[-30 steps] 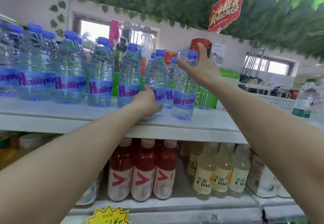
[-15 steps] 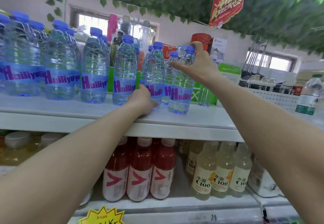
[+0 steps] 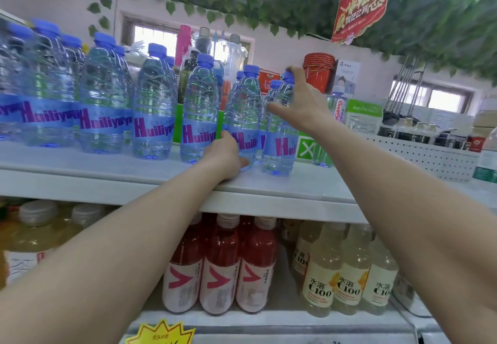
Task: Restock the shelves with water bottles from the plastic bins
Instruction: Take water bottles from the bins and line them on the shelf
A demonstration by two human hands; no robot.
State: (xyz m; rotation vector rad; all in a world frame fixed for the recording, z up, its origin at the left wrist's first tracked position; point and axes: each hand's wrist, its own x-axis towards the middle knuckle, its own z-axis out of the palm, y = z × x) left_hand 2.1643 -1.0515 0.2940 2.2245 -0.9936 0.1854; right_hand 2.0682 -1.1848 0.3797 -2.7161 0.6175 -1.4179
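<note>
A row of clear water bottles with blue caps and blue "Huiliyuan" labels stands on the white top shelf (image 3: 269, 185). My left hand (image 3: 227, 155) grips the lower part of one bottle (image 3: 244, 117) near the row's right end. My right hand (image 3: 301, 104) holds the neck and shoulder of the rightmost bottle (image 3: 279, 150), which stands on the shelf and leans slightly left. More bottles (image 3: 102, 106) fill the shelf to the left. No plastic bin is in view.
Below the top shelf stand red drink bottles (image 3: 220, 271) and pale yellow C100 bottles (image 3: 349, 276). Behind the water are a green box (image 3: 306, 150), an orange cup stack (image 3: 318, 74) and a white perforated basket (image 3: 430, 155). Fake leaves and a red sign (image 3: 363, 4) hang overhead.
My right hand slid from the cap down onto the neck and shoulder of the rightmost bottle, which moved left toward the row. My left hand stayed on its bottle's base.
</note>
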